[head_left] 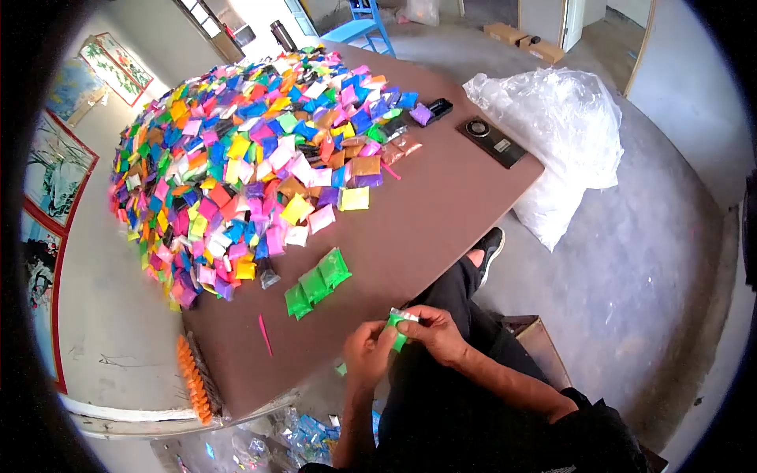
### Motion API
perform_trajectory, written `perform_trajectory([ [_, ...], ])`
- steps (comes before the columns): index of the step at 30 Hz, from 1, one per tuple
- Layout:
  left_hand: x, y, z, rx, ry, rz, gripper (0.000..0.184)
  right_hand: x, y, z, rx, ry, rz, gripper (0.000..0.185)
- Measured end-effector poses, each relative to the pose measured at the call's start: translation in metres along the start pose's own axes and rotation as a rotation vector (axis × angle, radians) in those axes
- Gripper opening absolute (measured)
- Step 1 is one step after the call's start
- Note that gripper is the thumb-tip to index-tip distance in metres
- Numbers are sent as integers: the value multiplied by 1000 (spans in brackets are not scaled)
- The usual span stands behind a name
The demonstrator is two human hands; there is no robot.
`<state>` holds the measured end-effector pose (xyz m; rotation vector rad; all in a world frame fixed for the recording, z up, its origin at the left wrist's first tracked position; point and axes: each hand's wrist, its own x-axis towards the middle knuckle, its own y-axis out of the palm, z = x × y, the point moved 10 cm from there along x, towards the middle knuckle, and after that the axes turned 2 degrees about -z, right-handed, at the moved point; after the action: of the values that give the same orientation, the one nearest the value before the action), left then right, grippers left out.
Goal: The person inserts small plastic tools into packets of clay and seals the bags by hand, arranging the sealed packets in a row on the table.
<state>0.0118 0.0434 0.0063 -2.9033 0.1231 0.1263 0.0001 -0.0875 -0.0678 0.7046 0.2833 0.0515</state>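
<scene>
Between my two hands is a small green packet [397,322] with a clear, shiny top edge, above my lap at the near edge of the brown table [410,229]. My left hand [369,352] pinches its left side. The fingers of my right hand [435,333] close on its upper right side. A joined strip of green packets [318,283] lies on the table, up and left of my hands. Farther left lies a thin pink stick [265,335].
A large heap of colourful packets [236,173] covers the table's far left. A black scale [490,142] sits near the right edge, beside a big clear plastic bag [552,126]. Orange items [193,378] stand at the left corner. A blue chair [359,31] is behind.
</scene>
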Motion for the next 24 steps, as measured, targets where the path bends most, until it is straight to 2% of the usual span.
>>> perform_trajectory([
  [3,0,-6,8,46,24,34,20,0,5,6,-104,44,45,18],
  [5,1,-9,7,61,53,58,21,0,6,-1,-160,88,87,28],
  [8,-3,-8,1,207,-6,105,20,2,4,-11,-183,74,119,22],
  [11,-5,-1,-4,152,-15,91,21,5,1,-13,-142,9,106,18],
  [13,-9,-2,11,37,-114,-9,24,6,1,-8,-110,-23,82,17],
  [16,-14,6,21,50,-185,6,26,5,-3,-3,-78,-58,20,15],
  [19,-11,3,27,-31,-158,-13,25,6,-3,2,-90,-83,-1,16],
  [21,-8,-2,20,88,-116,12,24,5,-1,-2,-147,68,13,19],
  [22,-7,-3,15,208,-73,39,24,5,0,3,-144,71,17,19],
  [24,-7,-5,14,243,-78,50,24,4,9,2,-235,122,125,21],
])
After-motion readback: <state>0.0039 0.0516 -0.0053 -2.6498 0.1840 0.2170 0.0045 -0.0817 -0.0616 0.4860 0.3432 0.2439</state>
